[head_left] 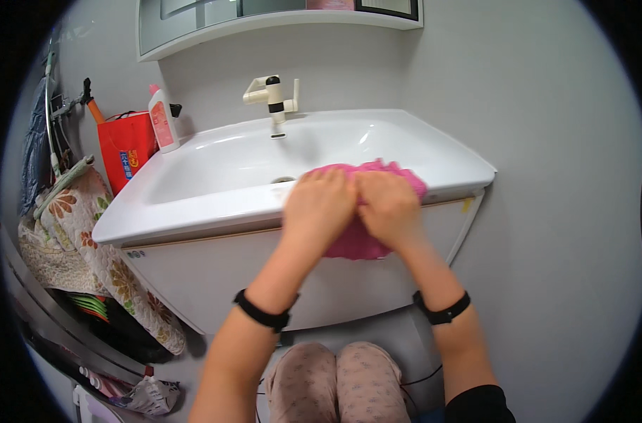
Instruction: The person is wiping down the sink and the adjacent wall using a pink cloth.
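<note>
Red bag (127,136), white bottle (163,123): printed. Left hand (321,201), right hand (388,204): together, both grip pink cloth (358,241) over sink front edge (208,209).

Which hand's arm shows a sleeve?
The right hand, gripping the pink cloth: its arm shows a black sleeve. The arm of the left hand shows only bare skin and a wristband.

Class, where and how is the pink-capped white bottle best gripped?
Grip the pink-capped white bottle around its middle, probably from the front right, over the washbasin: its tall, narrow shape suits an encircling grasp, while the red bag crowds its left.
</note>
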The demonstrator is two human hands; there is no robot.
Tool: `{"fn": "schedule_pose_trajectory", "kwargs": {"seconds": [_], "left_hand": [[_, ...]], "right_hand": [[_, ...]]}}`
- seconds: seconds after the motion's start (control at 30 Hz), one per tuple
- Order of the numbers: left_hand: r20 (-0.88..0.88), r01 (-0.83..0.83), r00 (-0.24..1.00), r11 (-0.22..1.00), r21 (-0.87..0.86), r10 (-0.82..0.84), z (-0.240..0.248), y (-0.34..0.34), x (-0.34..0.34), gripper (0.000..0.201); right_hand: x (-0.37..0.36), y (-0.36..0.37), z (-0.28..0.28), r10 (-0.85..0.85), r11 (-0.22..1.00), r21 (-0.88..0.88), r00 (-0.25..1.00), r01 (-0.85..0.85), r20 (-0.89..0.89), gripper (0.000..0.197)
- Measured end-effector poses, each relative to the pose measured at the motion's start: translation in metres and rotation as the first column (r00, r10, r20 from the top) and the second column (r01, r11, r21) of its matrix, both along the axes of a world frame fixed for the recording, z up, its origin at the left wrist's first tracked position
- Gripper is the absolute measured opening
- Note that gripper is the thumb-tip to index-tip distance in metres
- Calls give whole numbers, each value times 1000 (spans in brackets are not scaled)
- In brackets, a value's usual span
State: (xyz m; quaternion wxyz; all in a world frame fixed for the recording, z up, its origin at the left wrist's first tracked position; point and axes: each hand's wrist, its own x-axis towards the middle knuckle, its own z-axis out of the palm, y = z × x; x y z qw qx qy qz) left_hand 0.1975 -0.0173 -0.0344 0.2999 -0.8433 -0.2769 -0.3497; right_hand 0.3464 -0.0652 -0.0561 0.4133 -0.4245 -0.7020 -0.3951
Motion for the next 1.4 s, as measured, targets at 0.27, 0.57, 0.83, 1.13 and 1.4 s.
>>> {"fn": "schedule_pose_trajectory", "kwargs": {"seconds": [0.27, 0.57, 0.83, 1.13, 1.4], "left_hand": [[20, 58, 998, 992, -116, -56, -2, -11, 137, 19], [321, 188, 923, 977, 102, -211, -17, -16, -1, 12], [213, -184, 958, 981, -59, 192, -20, -16, -140, 34], [79, 145, 988, 968, -207, -131, 3, -13, 29, 39], [115, 243, 962, 968, 60, -249, -8, -20, 205, 24]], "right_hand": [[111, -26, -2, -172, 980, -116, 980, 161, -98, 36], [-13, -2, -14, -115, 990, 69, 989, 121, -91, 20], [-141, 33, -5, 1, 995, 96, 998, -6, 59, 16], [46, 12, -15, 130, 976, 181, 989, -117, -64, 16], [175, -48, -2, -241, 970, -53, 962, 236, -130, 33]]}}
